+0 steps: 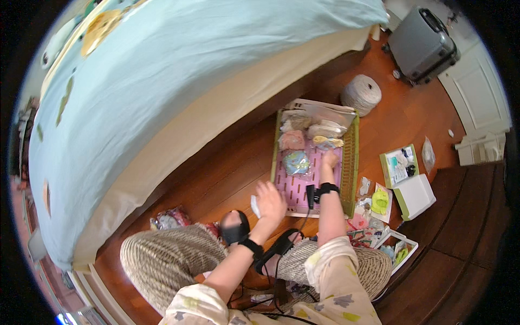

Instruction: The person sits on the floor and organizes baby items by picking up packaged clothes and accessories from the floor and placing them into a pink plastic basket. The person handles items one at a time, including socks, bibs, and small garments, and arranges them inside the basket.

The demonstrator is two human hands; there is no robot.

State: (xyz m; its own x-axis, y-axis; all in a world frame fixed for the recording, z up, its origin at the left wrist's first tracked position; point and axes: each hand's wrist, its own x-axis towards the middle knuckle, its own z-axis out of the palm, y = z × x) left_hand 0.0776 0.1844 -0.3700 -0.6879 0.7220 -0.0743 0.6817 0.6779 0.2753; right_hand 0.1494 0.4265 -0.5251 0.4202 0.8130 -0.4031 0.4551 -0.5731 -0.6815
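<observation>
A purple-pink slatted basket with green sides lies on the floor before me. My right hand reaches into it, its fingers bent close to a yellow-and-blue cloth bundle; whether they grip it is hidden. Beside that bundle are a pink cloth item in clear wrap, a blue patterned one in clear wrap and pale packed items. My left hand is held near the basket's near left corner. A small white piece shows at its outer edge; I cannot tell whether it is gripped.
A bed with a light-blue cover borders the left. Beyond the basket are a yarn cone and a grey suitcase. To the right lie an opened box, a lime-green item and a white tray. A cable runs by my feet.
</observation>
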